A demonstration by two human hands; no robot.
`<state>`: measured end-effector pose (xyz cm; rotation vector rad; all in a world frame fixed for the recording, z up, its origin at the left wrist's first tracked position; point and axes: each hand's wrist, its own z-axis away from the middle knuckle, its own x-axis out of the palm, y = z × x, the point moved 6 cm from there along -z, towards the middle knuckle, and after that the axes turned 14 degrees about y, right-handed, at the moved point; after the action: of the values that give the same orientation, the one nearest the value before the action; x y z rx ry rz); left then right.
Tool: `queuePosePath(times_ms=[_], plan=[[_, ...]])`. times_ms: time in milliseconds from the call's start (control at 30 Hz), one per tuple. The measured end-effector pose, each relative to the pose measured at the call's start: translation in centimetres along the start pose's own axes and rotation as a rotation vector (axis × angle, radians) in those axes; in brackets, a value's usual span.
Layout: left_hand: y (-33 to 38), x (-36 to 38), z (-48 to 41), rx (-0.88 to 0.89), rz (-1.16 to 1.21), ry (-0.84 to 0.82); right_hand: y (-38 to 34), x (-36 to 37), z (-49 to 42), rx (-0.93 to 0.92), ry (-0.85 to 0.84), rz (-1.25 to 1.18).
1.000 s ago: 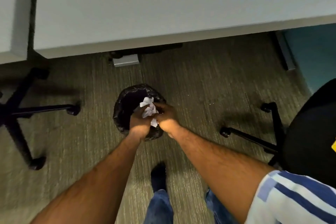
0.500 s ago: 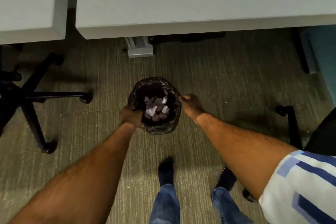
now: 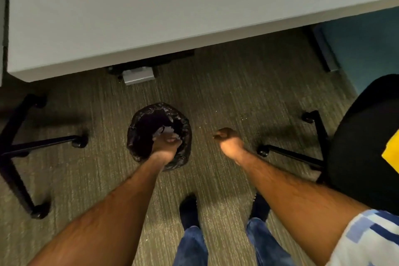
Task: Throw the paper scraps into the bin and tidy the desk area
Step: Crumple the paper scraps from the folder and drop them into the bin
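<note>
A small round bin with a black liner stands on the carpet below the desk edge. White paper scraps lie inside it, mostly hidden by my left hand. That hand hangs over the bin's mouth with its fingers curled downward into it, and I cannot see whether they grip anything. My right hand floats to the right of the bin, clear of it, in a loose fist with nothing in it.
A pale grey desk fills the top of the view, its grey foot behind the bin. A black chair base stands at the left. A black office chair stands at the right. My feet are just behind the bin.
A second ago both hands held the scraps over the bin, then dropped them in. Now the right hand has drawn away to the right and the left hand has moved over the bin's mouth.
</note>
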<state>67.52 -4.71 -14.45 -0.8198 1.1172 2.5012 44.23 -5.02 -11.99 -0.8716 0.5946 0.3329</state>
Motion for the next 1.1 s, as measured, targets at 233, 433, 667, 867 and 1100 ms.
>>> queuePosePath(times_ms=[233,433,667,867,1100], plan=[[6.5,7.6,3.2,0.148,-0.07,-0.162,4.2,-7.6,-0.7,0.055,0.081,-0.045],[11.8,14.5,6.4,0.206,-0.033,-0.21,7.7,-13.5,-2.2,0.024,0.187,-0.109],[19.1,22.5,11.5,0.374,-0.002,-0.329,11.8,-21.3,-3.4,0.001,0.282,-0.202],[24.9,30.5,17.1,0.572,-0.049,-0.466,16.8,-29.7,-3.3,-0.032,0.425,-0.156],[29.8,37.8,24.4,0.858,-0.187,-0.667,21.2,-37.9,-3.0,-0.092,0.61,-0.107]])
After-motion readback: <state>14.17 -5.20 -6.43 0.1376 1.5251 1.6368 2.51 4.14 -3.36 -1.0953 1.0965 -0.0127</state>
